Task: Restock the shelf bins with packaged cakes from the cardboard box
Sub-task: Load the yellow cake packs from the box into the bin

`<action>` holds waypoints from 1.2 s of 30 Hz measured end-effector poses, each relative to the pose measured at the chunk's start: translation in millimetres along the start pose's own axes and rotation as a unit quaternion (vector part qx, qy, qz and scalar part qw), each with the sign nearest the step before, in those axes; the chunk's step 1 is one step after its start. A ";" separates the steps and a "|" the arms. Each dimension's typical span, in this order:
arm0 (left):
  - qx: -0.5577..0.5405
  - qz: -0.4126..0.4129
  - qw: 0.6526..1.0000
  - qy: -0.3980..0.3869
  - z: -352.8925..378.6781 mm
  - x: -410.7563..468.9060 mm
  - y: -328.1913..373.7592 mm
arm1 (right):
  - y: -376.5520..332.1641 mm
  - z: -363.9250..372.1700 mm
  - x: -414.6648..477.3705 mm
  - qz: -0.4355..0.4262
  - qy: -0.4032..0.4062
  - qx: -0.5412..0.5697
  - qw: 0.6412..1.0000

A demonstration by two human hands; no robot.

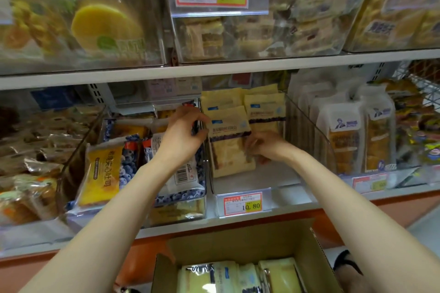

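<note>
A clear shelf bin [307, 126] on the middle shelf holds several pale yellow packaged cakes standing upright. The front cake pack [228, 143] leans at the bin's left side. My left hand [185, 131] has its fingers curled over the divider wall at the pack's upper left edge. My right hand [264, 147] grips the pack's lower right side. Below, an open cardboard box [240, 242] holds several more of the same yellow cake packs [238, 276].
The left neighbour bin [142, 219] is packed with blueberry-print and orange cake packs. White toast packs [345, 135] stand in the right bin. Price tags [242, 203] hang on the bin fronts. An upper shelf [214, 69] of full bins hangs overhead.
</note>
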State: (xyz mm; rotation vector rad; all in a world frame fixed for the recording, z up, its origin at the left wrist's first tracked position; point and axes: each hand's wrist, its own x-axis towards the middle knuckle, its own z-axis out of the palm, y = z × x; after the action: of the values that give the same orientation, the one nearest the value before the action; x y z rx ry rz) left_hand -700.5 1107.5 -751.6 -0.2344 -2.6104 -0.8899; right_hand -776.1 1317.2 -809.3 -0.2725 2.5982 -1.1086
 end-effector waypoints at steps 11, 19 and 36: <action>-0.007 -0.017 1.000 0.004 6.2 0.4 -1.2 | 8.7 22.5 30.7 -0.057 -0.107 0.082 0.989; 0.002 -0.003 1.000 -0.005 7.5 -0.6 0.2 | 2.1 26.6 35.2 -0.072 -0.109 0.039 0.991; -0.126 0.112 0.983 -0.076 36.8 -87.8 32.6 | -5.2 -14.6 -160.8 -0.178 0.097 0.127 0.971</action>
State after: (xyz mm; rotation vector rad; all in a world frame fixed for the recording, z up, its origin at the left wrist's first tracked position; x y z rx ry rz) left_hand -621.9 1152.5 -795.3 -0.6743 -2.5336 -1.1586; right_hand -630.3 1369.9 -763.7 -0.6167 2.5960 -1.6507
